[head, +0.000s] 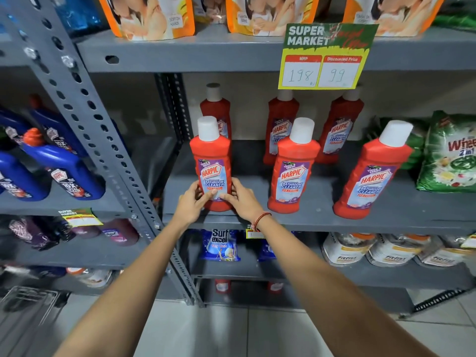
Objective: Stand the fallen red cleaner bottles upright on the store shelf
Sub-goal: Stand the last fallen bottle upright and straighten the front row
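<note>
Red bottle [211, 163] upright, both hands' fingers [206, 198] clasping

You can read "HARPIC BATHROOM CLEANER 10X" on the red bottles [211, 171]; the shelf-edge tag [325, 56] says "SUPER MARKET", MRP 198, Discounted Price 99

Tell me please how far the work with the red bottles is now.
Nearly finished, it seems. Five red bottles already stand upright on the shelf: three at the back and two at the front right. In hand: the left hand and right hand hold the front left bottle by its base, upright at the shelf edge. Left: only to let go; no fallen red bottle is visible.
</note>
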Demonstrator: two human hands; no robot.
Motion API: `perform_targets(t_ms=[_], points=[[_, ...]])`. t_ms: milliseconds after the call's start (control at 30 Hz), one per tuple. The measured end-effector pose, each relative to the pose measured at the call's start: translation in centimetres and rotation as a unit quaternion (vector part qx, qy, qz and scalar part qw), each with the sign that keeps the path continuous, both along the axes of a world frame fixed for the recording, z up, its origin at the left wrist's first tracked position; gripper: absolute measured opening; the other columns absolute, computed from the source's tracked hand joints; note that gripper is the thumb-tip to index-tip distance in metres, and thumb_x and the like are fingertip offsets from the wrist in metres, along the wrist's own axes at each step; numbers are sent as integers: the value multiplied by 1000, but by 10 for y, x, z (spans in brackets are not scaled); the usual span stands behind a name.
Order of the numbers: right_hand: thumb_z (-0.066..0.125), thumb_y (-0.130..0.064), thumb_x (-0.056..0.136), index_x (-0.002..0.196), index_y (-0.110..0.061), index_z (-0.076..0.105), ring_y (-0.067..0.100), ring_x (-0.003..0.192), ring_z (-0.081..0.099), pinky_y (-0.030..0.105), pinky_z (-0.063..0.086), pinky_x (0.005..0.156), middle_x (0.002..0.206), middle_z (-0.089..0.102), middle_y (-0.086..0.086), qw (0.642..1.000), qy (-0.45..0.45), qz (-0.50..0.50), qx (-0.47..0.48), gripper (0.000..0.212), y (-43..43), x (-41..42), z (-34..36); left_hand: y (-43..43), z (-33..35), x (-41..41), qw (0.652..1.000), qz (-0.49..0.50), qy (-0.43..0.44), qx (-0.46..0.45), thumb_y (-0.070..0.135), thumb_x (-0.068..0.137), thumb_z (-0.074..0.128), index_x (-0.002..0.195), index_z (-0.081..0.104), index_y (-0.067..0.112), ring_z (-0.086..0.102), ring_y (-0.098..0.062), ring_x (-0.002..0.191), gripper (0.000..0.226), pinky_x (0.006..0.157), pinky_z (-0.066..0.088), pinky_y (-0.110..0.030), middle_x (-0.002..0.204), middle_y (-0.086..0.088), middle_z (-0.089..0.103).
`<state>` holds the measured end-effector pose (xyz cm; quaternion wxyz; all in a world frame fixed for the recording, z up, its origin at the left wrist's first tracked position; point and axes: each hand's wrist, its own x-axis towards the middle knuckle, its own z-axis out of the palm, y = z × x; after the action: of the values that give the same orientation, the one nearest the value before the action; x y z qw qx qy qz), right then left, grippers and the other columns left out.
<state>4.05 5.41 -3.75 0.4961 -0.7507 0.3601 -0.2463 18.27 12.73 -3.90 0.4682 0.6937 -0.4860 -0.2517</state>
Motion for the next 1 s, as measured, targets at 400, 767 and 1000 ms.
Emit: perform_targets(t_ms=[400, 767, 1000], points=[[59, -21, 91, 137, -8, 35, 29, 123, 54, 43, 45, 105, 136, 54, 17, 1000, 9, 13, -1, 53, 11, -9, 1, 16, -2, -15, 1000, 27, 8, -1, 36, 86, 60, 125, 49, 13, 62, -13, 98, 47, 71, 47, -9, 114, 0, 64], [69, -25, 83, 72, -20, 56, -3, 68, 53, 7, 44, 62, 78, 49, -7, 950, -87, -281, -107, 19, 43, -123, -53, 19, -31, -109, 982, 53, -81, -165, 31, 89, 55, 102, 61, 13, 55, -6, 92, 23, 84, 48, -29, 100, -4, 58], [70, -23, 83, 140, -7, 34, 21, 129, 43, 36, 36, 110, 141, 43, 14, 968, -62, -240, -22, 70, -6, -157, -31, -45, -2, -127, 993, -115, -28, 16, 30, 89, 58, 140, 34, 6, 45, -24, 129, 61, 110, 36, -38, 143, -14, 44]])
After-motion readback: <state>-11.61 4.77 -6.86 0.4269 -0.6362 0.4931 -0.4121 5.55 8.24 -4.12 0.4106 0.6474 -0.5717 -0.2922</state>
